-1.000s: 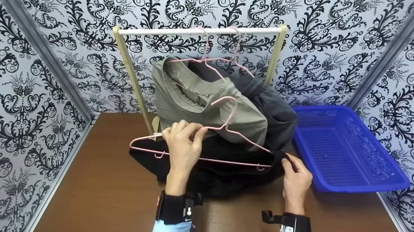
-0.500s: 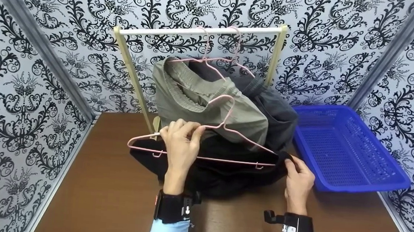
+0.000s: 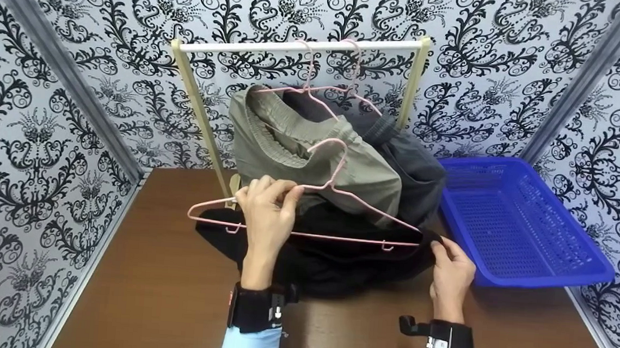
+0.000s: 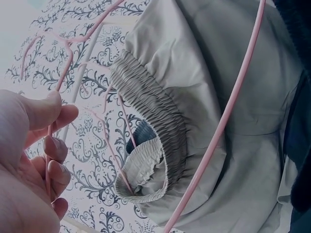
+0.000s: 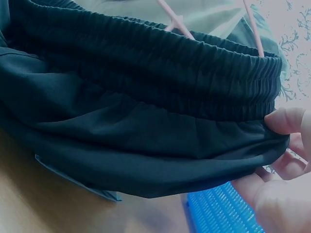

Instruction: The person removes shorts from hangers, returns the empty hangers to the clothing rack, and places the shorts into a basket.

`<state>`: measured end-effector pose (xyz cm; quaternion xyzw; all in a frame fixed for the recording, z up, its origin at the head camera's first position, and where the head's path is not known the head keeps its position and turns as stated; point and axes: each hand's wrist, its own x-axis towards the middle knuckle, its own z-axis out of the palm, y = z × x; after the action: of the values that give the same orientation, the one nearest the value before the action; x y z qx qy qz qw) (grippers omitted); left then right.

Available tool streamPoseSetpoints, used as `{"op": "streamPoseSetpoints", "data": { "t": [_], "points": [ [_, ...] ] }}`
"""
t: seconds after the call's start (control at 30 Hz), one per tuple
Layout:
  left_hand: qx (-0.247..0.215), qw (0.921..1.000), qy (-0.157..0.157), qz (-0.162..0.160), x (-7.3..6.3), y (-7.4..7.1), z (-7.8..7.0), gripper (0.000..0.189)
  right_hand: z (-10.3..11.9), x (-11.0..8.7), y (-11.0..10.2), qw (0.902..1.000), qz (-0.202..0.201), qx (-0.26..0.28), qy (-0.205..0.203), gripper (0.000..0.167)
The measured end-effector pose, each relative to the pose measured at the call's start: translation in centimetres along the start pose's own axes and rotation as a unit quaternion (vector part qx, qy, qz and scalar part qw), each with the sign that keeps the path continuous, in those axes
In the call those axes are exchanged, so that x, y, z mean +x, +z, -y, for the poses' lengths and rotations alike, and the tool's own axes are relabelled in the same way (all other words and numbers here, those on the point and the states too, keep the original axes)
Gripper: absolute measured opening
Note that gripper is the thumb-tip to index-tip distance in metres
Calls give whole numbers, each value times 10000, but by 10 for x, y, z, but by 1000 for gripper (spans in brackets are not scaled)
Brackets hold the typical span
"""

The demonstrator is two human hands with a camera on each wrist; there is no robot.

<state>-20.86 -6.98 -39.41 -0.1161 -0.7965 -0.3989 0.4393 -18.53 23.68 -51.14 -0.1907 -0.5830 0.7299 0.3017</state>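
My left hand [image 3: 269,209] grips the upper left arm of a pink wire hanger [image 3: 332,185], its hook pointing up. The fingers curl round the wire in the left wrist view. Below hangs a pair of black shorts [image 3: 330,276] with a gathered elastic waistband [image 5: 146,63]. At the waistband's right end my right hand [image 3: 453,274] pinches the cloth between thumb and fingers. The hanger's right end dips inside the waistband there, its tip hidden by black cloth. Its left end sticks out past the shorts' left side, with the wire in front of the cloth.
Behind, a rack with a white rail [image 3: 242,47] carries beige shorts [image 3: 364,172] and dark grey shorts [image 3: 414,165] on pink hangers. A blue plastic basket [image 3: 504,277] stands on the right of the brown table [image 3: 159,294]. Patterned walls enclose the back and sides.
My left hand and the hanger have shifted slightly left and up. My right hand has drawn the waistband end a little to the right.
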Motion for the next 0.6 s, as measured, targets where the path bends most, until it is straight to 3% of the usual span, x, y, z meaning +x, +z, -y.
{"op": "streamPoseSetpoints", "data": {
  "t": [0.33,0.6],
  "points": [
    [-22,10000,4,-77,-1,-1,2,17,-7,2,-6,9994,-67,-257,228,11],
    [-25,9999,1,-118,-1,-1,1,16,-15,3,-11,9962,52,-766,401,16]
  ]
}}
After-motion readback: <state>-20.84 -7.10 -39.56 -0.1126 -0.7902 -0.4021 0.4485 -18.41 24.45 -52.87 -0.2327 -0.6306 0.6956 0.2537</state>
